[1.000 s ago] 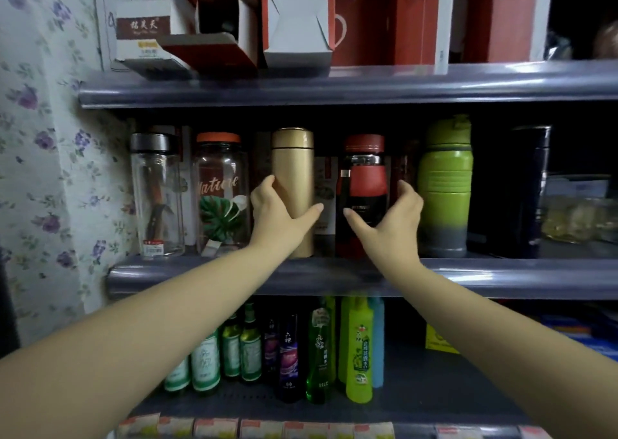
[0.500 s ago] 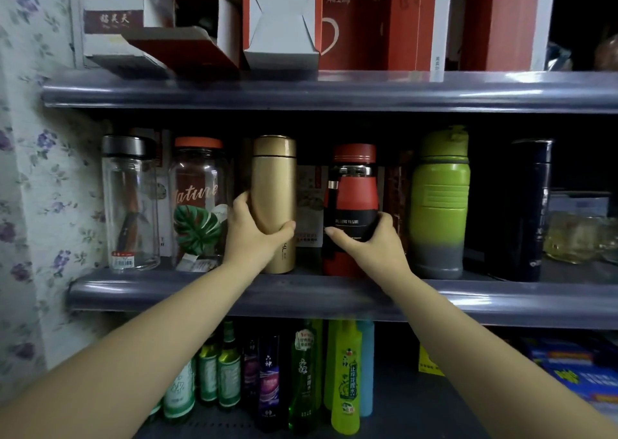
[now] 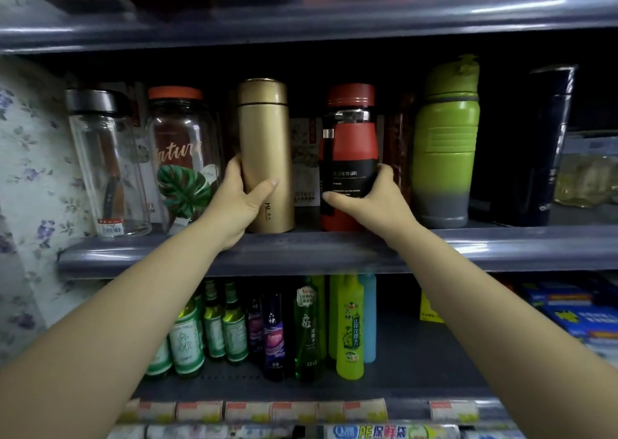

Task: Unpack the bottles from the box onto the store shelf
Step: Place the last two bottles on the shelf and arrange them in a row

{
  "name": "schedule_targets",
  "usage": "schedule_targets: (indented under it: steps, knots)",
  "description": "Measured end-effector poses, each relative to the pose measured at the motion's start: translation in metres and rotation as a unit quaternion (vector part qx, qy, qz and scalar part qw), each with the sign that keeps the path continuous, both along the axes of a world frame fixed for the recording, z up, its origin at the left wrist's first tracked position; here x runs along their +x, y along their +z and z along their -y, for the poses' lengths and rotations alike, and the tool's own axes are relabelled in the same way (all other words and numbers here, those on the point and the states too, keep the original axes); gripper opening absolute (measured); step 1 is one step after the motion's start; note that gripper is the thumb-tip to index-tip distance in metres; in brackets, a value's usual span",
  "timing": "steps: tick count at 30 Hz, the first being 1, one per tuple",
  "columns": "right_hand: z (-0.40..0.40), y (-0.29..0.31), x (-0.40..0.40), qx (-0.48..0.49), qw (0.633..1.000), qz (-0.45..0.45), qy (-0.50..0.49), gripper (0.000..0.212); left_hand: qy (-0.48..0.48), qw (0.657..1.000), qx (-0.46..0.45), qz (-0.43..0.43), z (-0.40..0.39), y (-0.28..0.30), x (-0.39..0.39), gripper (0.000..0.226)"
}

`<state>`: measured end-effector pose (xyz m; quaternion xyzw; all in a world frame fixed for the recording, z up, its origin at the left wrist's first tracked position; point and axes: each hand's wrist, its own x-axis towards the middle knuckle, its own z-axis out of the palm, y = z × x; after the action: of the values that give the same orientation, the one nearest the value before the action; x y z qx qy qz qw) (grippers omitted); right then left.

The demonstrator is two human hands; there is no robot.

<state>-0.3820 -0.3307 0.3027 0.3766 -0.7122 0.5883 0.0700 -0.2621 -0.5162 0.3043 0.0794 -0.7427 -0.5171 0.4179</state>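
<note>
Not much to report on the person, honestly. All you get is two arms coming in from the bottom corners. The left forearm and right forearm are both bare all the way to the edge of the shot. The wide lens makes them look chunky down low and much slimmer toward the wrists. The left hand and right hand are bare too, fairly slim. The left thumbnail looks short and plain.
</note>
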Motion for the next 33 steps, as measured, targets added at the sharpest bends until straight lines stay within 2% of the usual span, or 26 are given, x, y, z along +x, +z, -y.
schedule_targets:
  steps: [3,7,10,12,16,18,21,25,28,30,33]
  knots:
    - [-0.002,0.0,-0.003,0.011,1.0,0.008,0.015,0.087,-0.012,1.0,-0.014,0.013,0.005,0.0,-0.001,0.069]
    - [-0.002,0.0,-0.003,0.01,1.0,0.021,0.019,0.09,-0.02,0.999,-0.02,0.019,0.005,0.0,-0.001,0.089]
    - [0.004,0.0,0.002,0.017,0.999,0.032,0.004,0.106,0.008,0.999,-0.025,0.024,0.003,-0.001,-0.003,0.093]
    - [0.006,0.0,0.003,-0.001,0.999,0.04,-0.017,0.105,0.03,0.999,-0.024,0.023,0.001,-0.003,-0.004,0.097]
    - [-0.002,0.001,0.002,-0.042,0.997,0.068,0.023,0.07,0.041,0.999,-0.002,0.02,0.001,-0.004,-0.003,0.079]
    - [-0.005,0.001,-0.003,-0.055,0.993,0.09,0.046,0.062,0.036,0.999,0.002,0.02,0.001,-0.004,-0.003,0.077]
    - [-0.007,-0.001,-0.005,-0.061,0.994,0.083,0.036,0.066,0.034,0.999,0.011,0.016,0.001,-0.004,-0.003,0.075]
    - [-0.002,-0.004,-0.007,-0.042,0.997,0.051,-0.027,0.068,0.039,0.999,0.007,0.014,0.0,-0.005,-0.002,0.075]
    - [0.005,-0.003,-0.005,-0.003,0.994,0.017,-0.104,0.087,0.036,0.999,0.006,0.016,0.0,-0.005,-0.001,0.076]
    - [0.007,0.0,-0.002,0.025,0.99,0.021,-0.134,0.092,0.036,0.999,0.007,0.018,0.0,-0.005,0.0,0.082]
    - [0.007,0.002,-0.005,0.024,0.994,0.078,-0.075,0.088,0.041,0.999,0.005,0.023,-0.001,-0.005,0.0,0.083]
